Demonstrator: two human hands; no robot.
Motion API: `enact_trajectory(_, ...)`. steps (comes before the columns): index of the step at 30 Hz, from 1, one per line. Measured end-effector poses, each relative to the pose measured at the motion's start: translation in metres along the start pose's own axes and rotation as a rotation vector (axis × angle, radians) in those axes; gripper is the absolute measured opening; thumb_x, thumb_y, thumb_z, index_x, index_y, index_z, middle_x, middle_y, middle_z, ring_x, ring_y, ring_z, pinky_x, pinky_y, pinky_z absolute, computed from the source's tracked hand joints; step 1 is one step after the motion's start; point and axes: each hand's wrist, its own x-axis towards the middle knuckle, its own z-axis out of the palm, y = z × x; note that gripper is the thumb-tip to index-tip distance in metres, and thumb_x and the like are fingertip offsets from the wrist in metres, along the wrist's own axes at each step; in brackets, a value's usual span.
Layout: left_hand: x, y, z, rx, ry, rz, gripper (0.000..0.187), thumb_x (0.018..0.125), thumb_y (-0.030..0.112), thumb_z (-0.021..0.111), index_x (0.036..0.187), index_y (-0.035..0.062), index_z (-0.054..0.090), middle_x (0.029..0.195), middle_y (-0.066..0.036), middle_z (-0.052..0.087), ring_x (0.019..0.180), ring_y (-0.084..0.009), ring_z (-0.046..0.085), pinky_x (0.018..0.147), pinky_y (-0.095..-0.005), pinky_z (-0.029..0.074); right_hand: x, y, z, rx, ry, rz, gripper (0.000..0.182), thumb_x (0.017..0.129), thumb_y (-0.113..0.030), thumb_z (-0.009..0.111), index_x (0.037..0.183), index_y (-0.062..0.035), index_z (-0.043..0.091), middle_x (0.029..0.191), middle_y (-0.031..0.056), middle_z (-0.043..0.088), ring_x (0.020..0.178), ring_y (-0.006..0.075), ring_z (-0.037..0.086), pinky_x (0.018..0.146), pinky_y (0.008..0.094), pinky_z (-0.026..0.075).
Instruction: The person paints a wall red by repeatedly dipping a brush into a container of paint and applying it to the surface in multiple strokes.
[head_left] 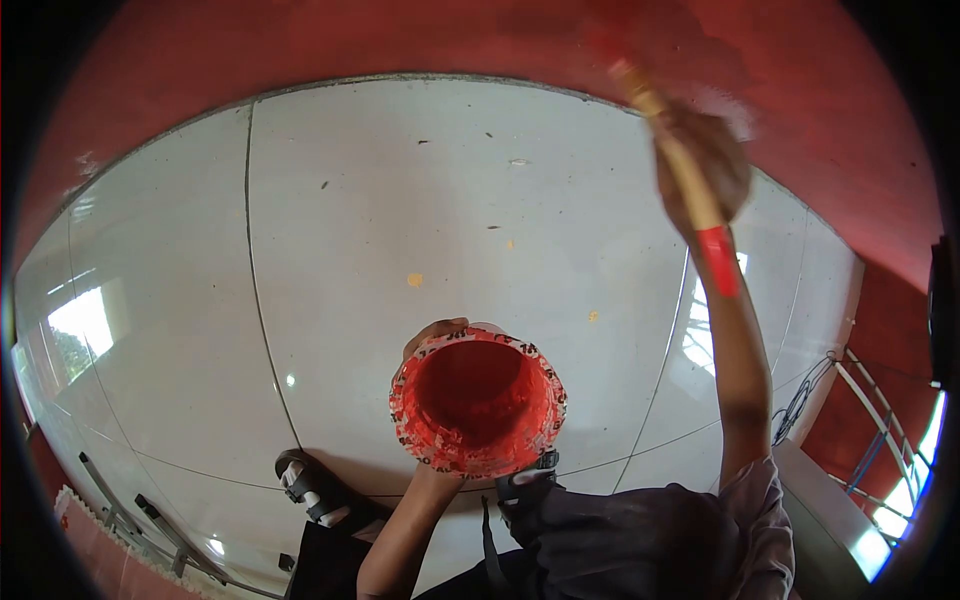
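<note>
L hand (432, 336) grips paint tub (477, 402) (red); R hand (703, 168) brush (680, 165).

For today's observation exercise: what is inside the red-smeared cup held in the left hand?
The cup shows red paint coating its inner walls and rim. How deep any paint lies at the bottom cannot be seen. The left hand grips it from behind.

**Room and Background**

Glossy white tiled floor (400, 200) with thin dark grout lines and small yellowish specks. Red painted wall (300, 50) runs along the far edge. Bright window reflections (80, 325) show on the tiles. Black cables (800, 395) lie at right.
</note>
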Motion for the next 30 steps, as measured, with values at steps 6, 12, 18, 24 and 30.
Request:
enact_trajectory(6,0.000,0.000,-0.003,0.000,0.002,0.030,0.086,0.067,0.027,0.077,0.138,0.0098,0.031,0.135,-0.012,0.041,0.123,-0.0263,0.042,0.102,-0.0426,0.037,0.014,0.009,0.023,-0.068,-0.281,-0.069,0.029,0.067,-0.007,0.066,0.095,-0.0104,0.070,0.095,0.0025,0.066,0.078,0.0192,0.061,0.073,0.0312,0.054)
enact_trajectory(12,0.002,0.001,-0.005,-0.014,0.026,0.051,0.088,0.066,0.027,0.079,0.138,0.0096,0.031,0.134,-0.012,0.041,0.123,-0.0264,0.043,0.102,-0.0422,0.038,0.016,-0.003,0.047,0.021,-0.363,-0.235,0.032,0.065,-0.005,0.066,0.096,-0.0124,0.070,0.096,0.0021,0.066,0.074,0.0171,0.059,0.059,0.0272,0.052)
enact_trajectory(18,0.003,0.003,-0.009,-0.003,0.045,0.034,0.091,0.064,0.026,0.081,0.138,0.0094,0.031,0.134,-0.013,0.042,0.122,-0.0264,0.044,0.101,-0.0419,0.039,0.031,-0.010,0.045,0.001,-0.083,-0.139,0.028,0.066,-0.005,0.066,0.092,-0.0133,0.071,0.097,-0.0007,0.066,0.075,0.0169,0.059,0.062,0.0273,0.051)
enact_trajectory(24,0.002,0.002,-0.008,-0.011,0.074,0.037,0.093,0.062,0.026,0.082,0.138,0.0091,0.031,0.133,-0.013,0.042,0.122,-0.0265,0.044,0.101,-0.0415,0.039,0.040,0.003,0.068,0.037,-0.331,-0.126,0.030,0.066,-0.003,0.065,0.095,-0.0117,0.069,0.096,-0.0010,0.066,0.074,0.0164,0.059,0.061,0.0273,0.052)
enact_trajectory(30,0.004,0.003,-0.010,-0.016,0.102,0.030,0.095,0.061,0.026,0.084,0.138,0.0089,0.031,0.133,-0.013,0.043,0.121,-0.0265,0.045,0.100,-0.0411,0.040,0.037,-0.012,0.046,0.024,-0.151,-0.141,0.035,0.065,-0.001,0.069,0.098,-0.0117,0.068,0.097,-0.0008,0.067,0.073,0.0157,0.059,0.062,0.0273,0.050)
